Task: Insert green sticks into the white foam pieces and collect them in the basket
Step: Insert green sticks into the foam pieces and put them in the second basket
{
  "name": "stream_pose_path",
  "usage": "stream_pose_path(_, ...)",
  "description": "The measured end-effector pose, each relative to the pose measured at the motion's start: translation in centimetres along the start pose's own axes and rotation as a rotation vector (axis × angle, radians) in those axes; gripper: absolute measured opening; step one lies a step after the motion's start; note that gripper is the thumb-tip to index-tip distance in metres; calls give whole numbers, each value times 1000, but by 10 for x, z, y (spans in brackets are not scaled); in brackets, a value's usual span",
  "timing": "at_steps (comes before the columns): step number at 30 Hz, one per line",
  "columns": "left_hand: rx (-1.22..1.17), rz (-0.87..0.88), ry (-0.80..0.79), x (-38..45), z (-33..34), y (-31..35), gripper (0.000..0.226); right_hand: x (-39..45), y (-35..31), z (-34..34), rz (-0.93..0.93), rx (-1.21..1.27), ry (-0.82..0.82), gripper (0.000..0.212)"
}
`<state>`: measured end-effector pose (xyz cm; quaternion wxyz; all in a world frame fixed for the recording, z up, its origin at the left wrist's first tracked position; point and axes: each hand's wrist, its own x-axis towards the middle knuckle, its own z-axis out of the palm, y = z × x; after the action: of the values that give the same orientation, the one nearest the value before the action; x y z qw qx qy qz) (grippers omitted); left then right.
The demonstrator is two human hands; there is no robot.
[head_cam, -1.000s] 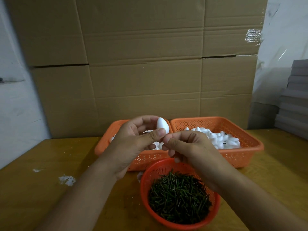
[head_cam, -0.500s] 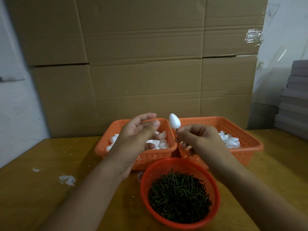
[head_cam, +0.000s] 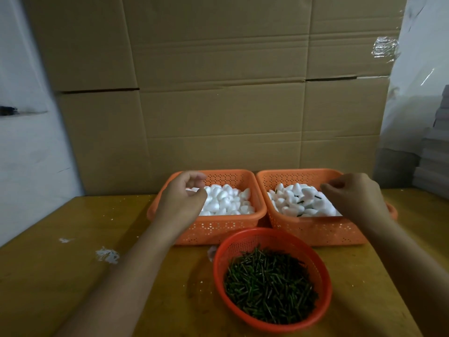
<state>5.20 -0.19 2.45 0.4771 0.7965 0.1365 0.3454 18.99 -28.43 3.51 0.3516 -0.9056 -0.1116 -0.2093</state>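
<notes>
Between pieces: the left hand (head_cam: 182, 200), loosely curled and empty, is held over the plain foam pieces (head_cam: 226, 199), the right hand (head_cam: 352, 195) empty above the basket (head_cam: 315, 229) of stuck ones; next, one piece and a green stick (head_cam: 267, 285) must be picked.

Stacked cardboard boxes (head_cam: 218, 93) at twelve o'clock, clear tape (head_cam: 385, 48) at one. Grey stacked sheets (head_cam: 435, 161) at three. White scraps (head_cam: 107, 255) at nine on the yellow tabletop (head_cam: 48, 276). White wall (head_cam: 24, 142) at ten.

Stacked brown cardboard boxes (head_cam: 218, 93) fill the frame's upper centre, behind a yellowish wooden table (head_cam: 60, 276); a white wall (head_cam: 21, 154) stands at left.
</notes>
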Motion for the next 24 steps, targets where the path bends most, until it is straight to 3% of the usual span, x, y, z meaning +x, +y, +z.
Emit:
stream_pose_path(3, 68, 14, -13, 8, 1, -11, 31, 0, -6, -5, -100, -13, -115, 29)
stream_pose_path(6, 160, 38, -11, 19, 4, -22, 30, -14, -22, -9, -232, -19, -362, 17)
stream_pose_path(11, 487, 59, -227, 46, 14, -30, 23, -46, -49, -1, -483, -56, -731, 14)
stream_pose_path(18, 813, 47, -499, 66, 37, -25, 31, -73, -63, 13, -615, -163, -964, 35)
stream_pose_path(24, 915, -13, -532, 73, 41, -30, 34, -74, -62, 14, -594, -215, -1039, 41)
